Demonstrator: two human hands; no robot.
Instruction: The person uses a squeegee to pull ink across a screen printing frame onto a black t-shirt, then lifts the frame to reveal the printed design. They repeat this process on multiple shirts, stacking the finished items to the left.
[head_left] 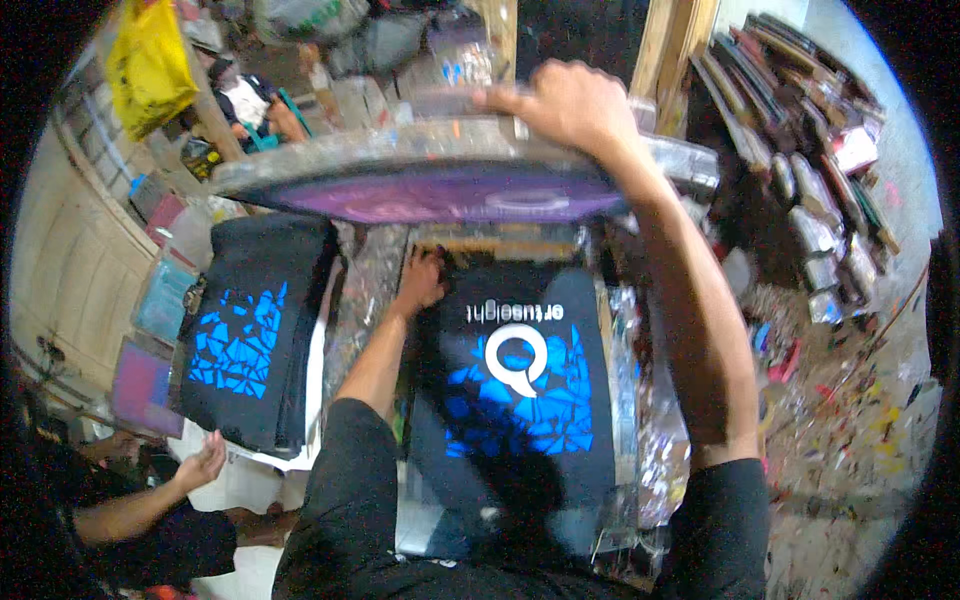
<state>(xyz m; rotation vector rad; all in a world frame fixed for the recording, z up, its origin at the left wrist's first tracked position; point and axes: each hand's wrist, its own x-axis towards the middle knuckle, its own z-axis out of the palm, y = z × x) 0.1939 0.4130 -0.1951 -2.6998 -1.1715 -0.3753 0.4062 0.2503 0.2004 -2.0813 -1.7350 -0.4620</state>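
Observation:
My right hand (555, 100) grips the top bar of the raised screen-printing frame (380, 145), whose purple mesh (420, 195) faces down. Beneath it, a black fabric piece (500, 480) lies on a board, printed with blue angular shapes, white lettering and a white emblem. My left hand (425, 275) rests at the fabric's upper left corner, fingers apart and slightly bent. Left of the board, black fabric (255, 260) with a blue print lies stacked on a white surface.
A co-worker's hand (205, 460) reaches in at lower left. A seated person (250, 105) is at the back beside a yellow bag (150, 65). Stacked frames or boards (790, 160) line the right, above a paint-splattered floor (830, 420). A pale door (60, 240) is at far left.

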